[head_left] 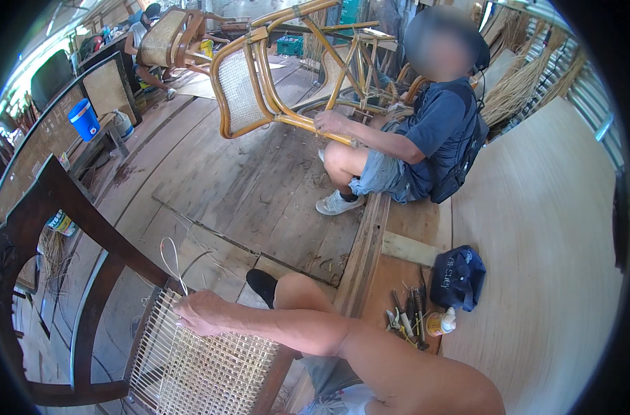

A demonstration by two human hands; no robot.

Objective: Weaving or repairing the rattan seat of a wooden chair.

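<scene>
A dark wooden chair point(71, 195) stands at the lower left, its seat side toward me. Pale woven cane point(211, 370) covers its seat: the near part is a close mesh, while toward the left rail mostly parallel strands show. My right hand point(199, 312) rests at the far edge of this weave, fingers closed in a pinch. A thin cane strand point(168, 252) loops up above the frame from those fingers. Exactly where the strand enters the weave is hidden behind my hand. My left hand is out of sight.
Right of my arm lie several hand tools point(410, 315), a glue bottle point(441, 322) and a dark blue bag point(458, 278). A seated co-worker point(436, 131) holds a rattan chair point(249, 83) ahead. A blue bucket point(85, 120) stands left; hanging fibre bundles point(522, 86) line the right wall.
</scene>
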